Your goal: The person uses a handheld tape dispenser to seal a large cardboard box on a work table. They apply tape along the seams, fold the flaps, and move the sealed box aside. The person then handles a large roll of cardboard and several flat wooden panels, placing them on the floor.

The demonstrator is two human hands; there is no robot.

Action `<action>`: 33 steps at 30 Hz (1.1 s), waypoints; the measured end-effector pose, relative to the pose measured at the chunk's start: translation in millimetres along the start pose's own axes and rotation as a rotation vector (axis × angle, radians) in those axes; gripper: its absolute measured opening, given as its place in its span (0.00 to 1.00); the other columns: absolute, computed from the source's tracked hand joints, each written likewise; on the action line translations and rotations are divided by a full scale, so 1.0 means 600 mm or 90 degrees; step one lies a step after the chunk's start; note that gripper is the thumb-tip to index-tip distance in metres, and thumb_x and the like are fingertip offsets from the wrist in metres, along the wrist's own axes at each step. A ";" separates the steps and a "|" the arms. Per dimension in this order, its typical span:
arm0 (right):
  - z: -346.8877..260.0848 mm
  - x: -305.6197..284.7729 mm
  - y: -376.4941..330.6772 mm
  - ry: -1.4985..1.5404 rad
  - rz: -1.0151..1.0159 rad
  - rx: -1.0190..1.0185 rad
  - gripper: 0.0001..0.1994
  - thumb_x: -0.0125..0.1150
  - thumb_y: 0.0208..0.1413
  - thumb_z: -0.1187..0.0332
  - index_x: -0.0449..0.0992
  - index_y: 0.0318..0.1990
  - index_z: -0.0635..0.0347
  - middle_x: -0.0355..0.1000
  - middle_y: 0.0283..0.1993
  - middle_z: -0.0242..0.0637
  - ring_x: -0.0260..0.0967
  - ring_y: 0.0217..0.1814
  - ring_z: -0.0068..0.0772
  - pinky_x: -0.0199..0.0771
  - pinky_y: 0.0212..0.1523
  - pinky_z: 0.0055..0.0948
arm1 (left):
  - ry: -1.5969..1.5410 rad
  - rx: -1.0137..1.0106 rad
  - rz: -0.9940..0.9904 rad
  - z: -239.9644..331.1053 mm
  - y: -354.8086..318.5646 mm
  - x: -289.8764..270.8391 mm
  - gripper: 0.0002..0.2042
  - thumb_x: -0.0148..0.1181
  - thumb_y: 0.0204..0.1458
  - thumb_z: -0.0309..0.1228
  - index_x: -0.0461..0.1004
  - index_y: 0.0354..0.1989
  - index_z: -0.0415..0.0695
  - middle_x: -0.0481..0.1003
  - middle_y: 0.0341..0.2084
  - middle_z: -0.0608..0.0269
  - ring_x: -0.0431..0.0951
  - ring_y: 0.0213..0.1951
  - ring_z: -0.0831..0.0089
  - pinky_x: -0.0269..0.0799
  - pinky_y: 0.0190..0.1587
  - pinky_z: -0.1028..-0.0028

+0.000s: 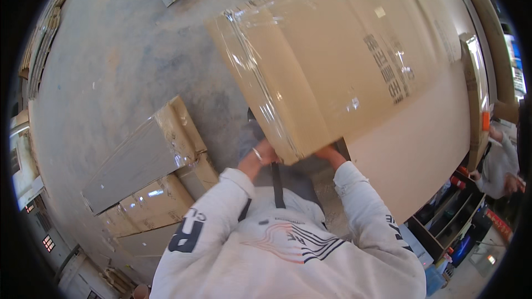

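A large taped cardboard box [332, 61] slants across the work surface in front of me, its near end jutting out toward my body. Clear tape glints along that end and dark print runs over its top. My left hand [267, 153], with a white band at the wrist, holds the box's near left corner. Under the near right corner is my right hand [331, 155], partly covered by the box. Both hands are closed at the carton's lower edge, with most fingers hidden beneath it.
A pale tabletop [410, 149] extends right, with an open dark shelf unit [449, 216] beside it. Wrapped grey panels and cartons [147, 171] lie on the floor at left. Flattened cardboard [47, 50] stands far left. Another person [499, 160] is at the right edge.
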State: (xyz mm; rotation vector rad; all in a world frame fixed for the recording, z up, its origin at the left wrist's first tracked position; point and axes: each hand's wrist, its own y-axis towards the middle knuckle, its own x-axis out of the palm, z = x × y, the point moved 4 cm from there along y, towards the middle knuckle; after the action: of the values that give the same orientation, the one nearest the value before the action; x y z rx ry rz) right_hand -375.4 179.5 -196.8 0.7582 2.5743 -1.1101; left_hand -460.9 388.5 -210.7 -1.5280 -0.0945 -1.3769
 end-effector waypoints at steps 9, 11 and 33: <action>0.024 -0.048 -0.039 0.091 0.037 0.014 0.29 0.60 0.63 0.64 0.61 0.70 0.60 0.67 0.68 0.44 0.63 0.70 0.41 0.63 0.68 0.37 | -0.270 -0.132 0.060 -0.090 0.090 0.000 0.20 0.59 0.61 0.41 0.74 0.55 0.41 0.81 0.43 0.54 0.83 0.42 0.59 0.81 0.42 0.60; 0.015 -0.050 -0.051 0.106 0.059 0.027 0.28 0.59 0.63 0.65 0.62 0.68 0.61 0.68 0.67 0.44 0.64 0.68 0.40 0.65 0.67 0.36 | -0.246 -0.117 0.107 -0.046 0.103 -0.025 0.19 0.59 0.61 0.40 0.73 0.55 0.40 0.81 0.42 0.54 0.84 0.41 0.59 0.81 0.42 0.60; -0.513 -0.378 -0.029 0.446 0.435 -0.135 0.20 0.49 0.70 0.61 0.74 0.58 0.69 0.75 0.46 0.38 0.72 0.50 0.28 0.70 0.56 0.32 | 1.033 1.002 0.195 0.692 -0.179 0.323 0.23 0.73 0.46 0.29 0.71 0.51 0.45 0.79 0.44 0.57 0.82 0.40 0.55 0.80 0.44 0.66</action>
State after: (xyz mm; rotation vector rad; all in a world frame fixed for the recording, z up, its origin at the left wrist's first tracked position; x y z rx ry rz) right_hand -198.6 311.3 116.1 2.0360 2.4695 -0.3800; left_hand -178.2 624.8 82.0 0.9410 0.0775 -1.2483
